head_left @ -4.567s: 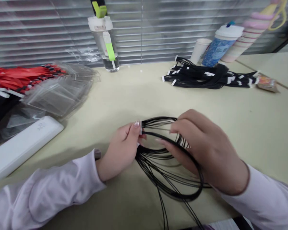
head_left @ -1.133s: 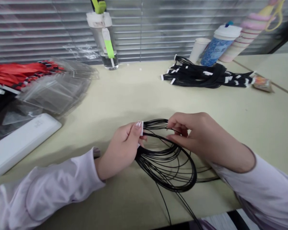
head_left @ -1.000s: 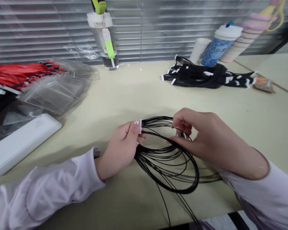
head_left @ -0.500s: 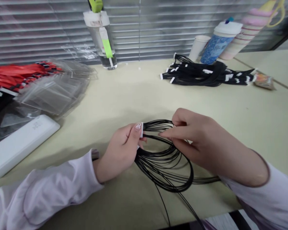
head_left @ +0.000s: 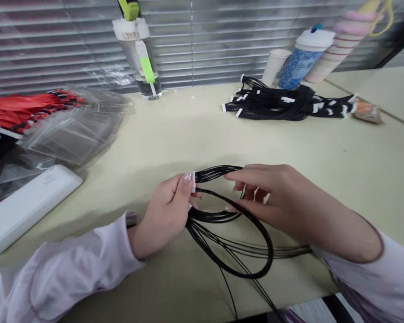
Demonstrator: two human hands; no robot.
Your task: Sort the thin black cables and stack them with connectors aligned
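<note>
A white connector [head_left: 193, 182] with a bundle of thin black wires [head_left: 212, 173] is pinched between the thumb and fingers of my left hand [head_left: 166, 211]. Below it, a second white piece shows only in part at the same hand. Black wires run out from there in loops, one thick loop [head_left: 269, 251] hanging to the lower right. My right hand [head_left: 276, 197] is among the wires, with its forefinger along the upper bundle and its thumb by the lower one. Its other fingers curl around the wires, partly hidden behind them.
Black cables with white connectors [head_left: 276, 103] lie in a pile at the back. Behind them stand a white cup [head_left: 274, 67], a blue tumbler [head_left: 301, 63] and a pink-topped bottle [head_left: 340, 45]. Leftward are a clear bottle [head_left: 139, 63], plastic bags [head_left: 77, 134], red cables [head_left: 23, 110] and a white case [head_left: 33, 206].
My right thumb and forefinger have spread apart, and its other fingers now show curled. The thick loop stands out more from the other wires. My left hand keeps its pinch on the connector.
</note>
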